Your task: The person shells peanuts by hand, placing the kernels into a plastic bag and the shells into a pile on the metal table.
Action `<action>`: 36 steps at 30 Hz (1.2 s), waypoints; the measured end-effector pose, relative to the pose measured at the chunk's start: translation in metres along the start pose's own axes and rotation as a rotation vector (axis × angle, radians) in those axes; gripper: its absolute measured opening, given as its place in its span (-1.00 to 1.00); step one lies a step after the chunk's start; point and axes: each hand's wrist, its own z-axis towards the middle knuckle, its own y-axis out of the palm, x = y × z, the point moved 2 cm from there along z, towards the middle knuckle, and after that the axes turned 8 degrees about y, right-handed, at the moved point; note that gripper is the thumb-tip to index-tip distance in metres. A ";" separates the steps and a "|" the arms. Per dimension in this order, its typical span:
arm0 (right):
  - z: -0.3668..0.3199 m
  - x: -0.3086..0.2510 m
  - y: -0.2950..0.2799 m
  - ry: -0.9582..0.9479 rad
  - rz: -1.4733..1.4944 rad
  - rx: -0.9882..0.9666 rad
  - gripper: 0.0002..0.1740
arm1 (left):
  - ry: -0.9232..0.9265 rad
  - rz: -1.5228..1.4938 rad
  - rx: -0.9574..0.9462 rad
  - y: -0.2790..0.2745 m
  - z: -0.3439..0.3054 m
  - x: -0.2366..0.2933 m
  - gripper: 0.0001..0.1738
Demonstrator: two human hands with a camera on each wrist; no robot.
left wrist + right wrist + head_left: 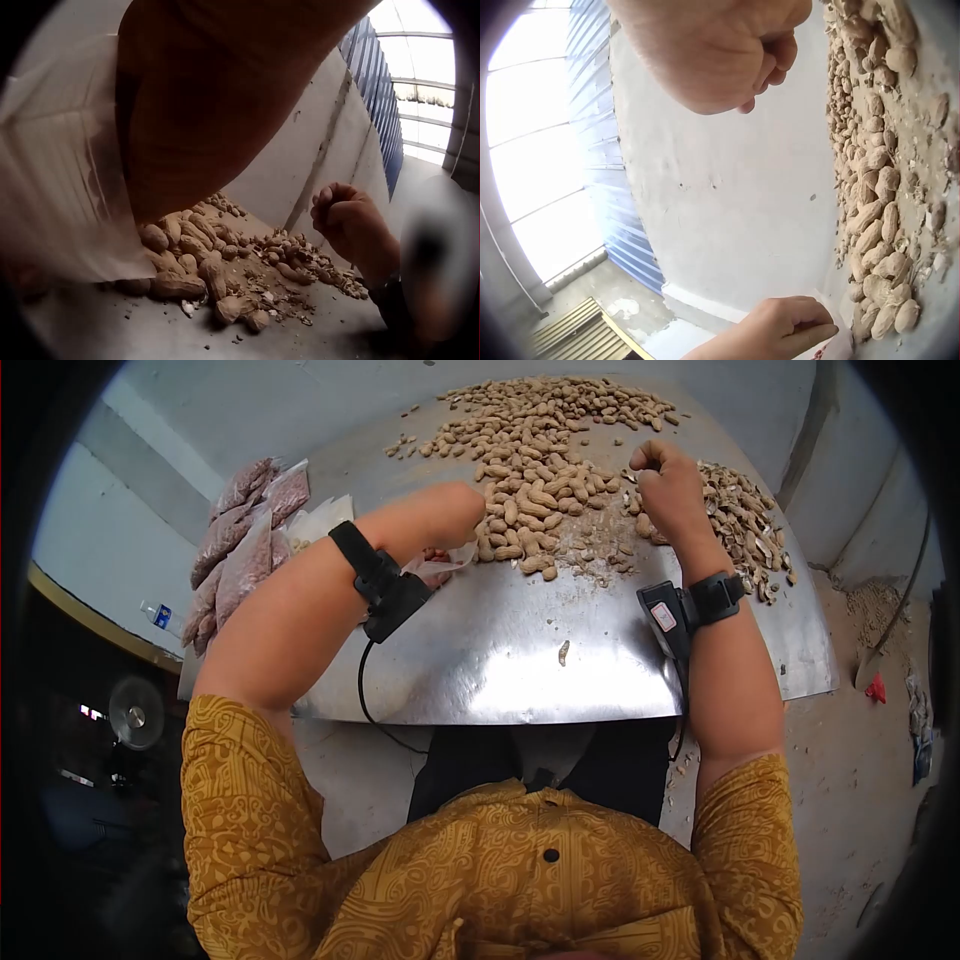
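Bent over the near left edge of the unshelled peanuts point(530, 500) is my left hand point(450, 515), its fingers mostly hidden in the head view. A clear plastic bag point(440, 568) with reddish kernels lies against it. In the right wrist view the left hand point(791, 326) has curled fingers beside the bag point(841, 346); whether it grips anything is unclear. My right hand point(672, 490) is raised between the peanuts and the shell pile point(745, 520). Its fingers are curled in the left wrist view point(352, 225), with nothing visible in them.
Filled bags of kernels point(235, 550) are stacked at the metal table's left side point(470, 670). Shell crumbs point(595, 550) lie between the hands, and one small piece point(563, 653) sits nearer the front edge. A fan point(136, 712) stands at the lower left.
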 end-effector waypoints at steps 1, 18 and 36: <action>0.000 0.001 0.001 -0.004 0.005 -0.006 -0.81 | -0.023 0.054 -0.091 0.001 -0.001 -0.001 -0.84; -0.014 -0.016 0.017 0.252 0.825 -0.558 -0.76 | 0.148 -0.462 0.335 -0.021 -0.020 0.045 -0.71; -0.028 -0.019 0.036 0.296 0.708 -0.803 -0.76 | -0.014 -1.939 0.961 0.035 0.007 0.094 -0.72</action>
